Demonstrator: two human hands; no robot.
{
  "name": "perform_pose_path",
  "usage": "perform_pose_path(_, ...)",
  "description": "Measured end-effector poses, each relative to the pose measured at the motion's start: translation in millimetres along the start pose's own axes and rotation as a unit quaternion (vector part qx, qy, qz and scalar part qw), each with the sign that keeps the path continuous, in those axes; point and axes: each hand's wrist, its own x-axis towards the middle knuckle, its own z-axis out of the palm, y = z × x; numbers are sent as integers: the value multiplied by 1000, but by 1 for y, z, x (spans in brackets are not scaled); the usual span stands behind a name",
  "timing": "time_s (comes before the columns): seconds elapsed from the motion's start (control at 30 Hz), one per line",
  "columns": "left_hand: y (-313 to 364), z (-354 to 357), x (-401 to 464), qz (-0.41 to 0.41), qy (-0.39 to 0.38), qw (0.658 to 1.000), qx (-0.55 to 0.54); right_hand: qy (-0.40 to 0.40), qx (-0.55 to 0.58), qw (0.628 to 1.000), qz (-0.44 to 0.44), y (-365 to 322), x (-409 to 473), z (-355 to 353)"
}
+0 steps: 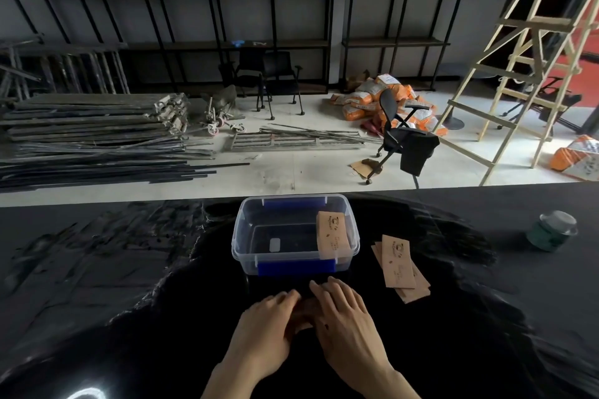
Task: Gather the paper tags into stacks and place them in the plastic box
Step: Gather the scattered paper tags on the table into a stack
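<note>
A clear plastic box [241, 236] with blue latches stands on the black table just beyond my hands. One stack of brown paper tags [333, 233] leans inside it against the right wall. Several more brown tags [400, 267] lie fanned on the table to the right of the box. My left hand [269, 324] and my right hand [346, 314] rest side by side, palms down, in front of the box. Between them a small bunch of brown tags [303, 312] is pressed from both sides, mostly hidden under my fingers.
A green jar with a clear lid [551, 230] stands at the far right of the table [129, 269]. Beyond the table's far edge are office chairs, metal poles, orange sacks and a wooden ladder on the floor.
</note>
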Motion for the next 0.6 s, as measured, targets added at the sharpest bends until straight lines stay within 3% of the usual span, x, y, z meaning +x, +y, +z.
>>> perform_pose_path(0.1,2,3,3,-6,35,995,-88,109,148,977,105,7,-7,-3)
perform_pose_path(0.2,14,14,15,-3,46,964,-263,130,360,884,268,18,-12,-19)
perform_pose_path(0.27,33,22,27,5,40,937,-347,129,470,823,291,28,-17,-26)
perform_pose_path(0.37,68,34,46,-12,32,905,-423,188,540,767,292,47,-24,-37)
perform_pose_path(0.47,99,46,61,-25,22,896,-442,223,538,751,311,67,-23,-47)
perform_pose_path(0.6,132,48,82,-47,18,913,-405,228,476,775,347,104,-9,-59)
